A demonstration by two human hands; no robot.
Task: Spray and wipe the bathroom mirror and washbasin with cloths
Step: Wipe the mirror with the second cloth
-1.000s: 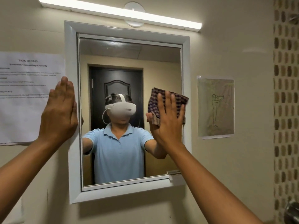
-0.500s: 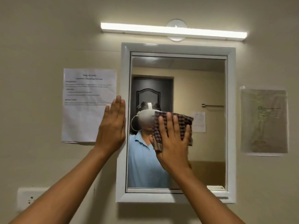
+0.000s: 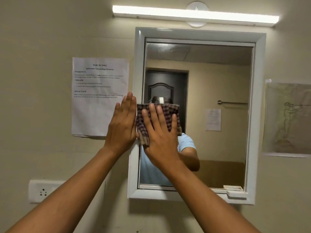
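Beige wall (image 3: 42, 115), white-framed mirror (image 3: 218, 81) under a long light (image 3: 193, 14), right hand (image 3: 159, 133) flat, fingers spread, pressing a checked cloth (image 3: 143, 121) on the mirror's left side, left hand (image 3: 122, 123) flat, fingers together, on the frame's left edge.

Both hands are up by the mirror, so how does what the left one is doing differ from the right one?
The right hand presses a checked cloth against the mirror glass; the left hand holds nothing. The left hand lies on the wall and the mirror's white frame, beside a printed sheet; the right hand is over the glass. Its fingers are spread, the left's are together. Both are flat, palms forward.
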